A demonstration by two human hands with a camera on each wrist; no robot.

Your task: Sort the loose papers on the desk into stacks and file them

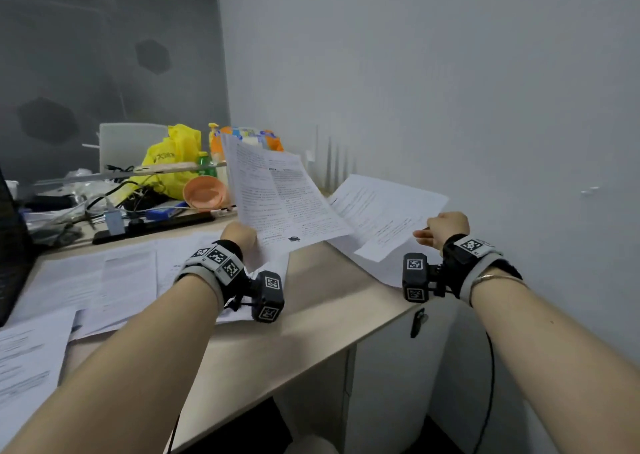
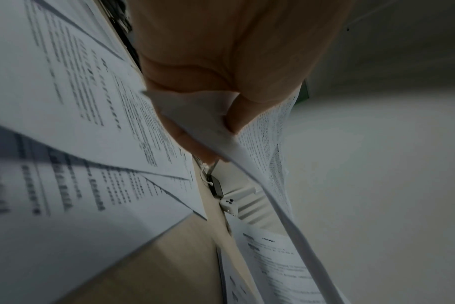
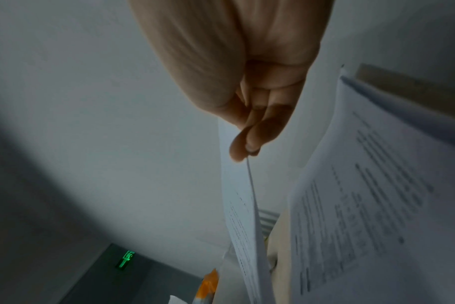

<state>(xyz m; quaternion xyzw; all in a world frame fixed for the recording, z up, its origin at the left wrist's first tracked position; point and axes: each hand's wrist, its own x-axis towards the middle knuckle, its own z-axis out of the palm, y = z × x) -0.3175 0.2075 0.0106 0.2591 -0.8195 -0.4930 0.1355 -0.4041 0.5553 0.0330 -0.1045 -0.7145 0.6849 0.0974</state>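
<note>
My left hand (image 1: 240,235) pinches the near corner of a printed sheet (image 1: 280,190) and holds it tilted up above the desk; the left wrist view shows thumb and finger (image 2: 195,144) clamping the paper's corner (image 2: 203,115). My right hand (image 1: 441,228) pinches the edge of a second printed sheet (image 1: 388,211) raised off the desk's right end; in the right wrist view the fingertips (image 3: 247,144) grip its thin edge (image 3: 240,205). Several loose papers (image 1: 114,280) lie spread over the left of the desk.
The beige desk (image 1: 311,315) ends at a white wall on the right. Behind the papers sit a yellow bag (image 1: 173,156), an orange bowl (image 1: 204,192), bottles, cables and a black power strip (image 1: 152,227). A dark monitor edge stands at far left.
</note>
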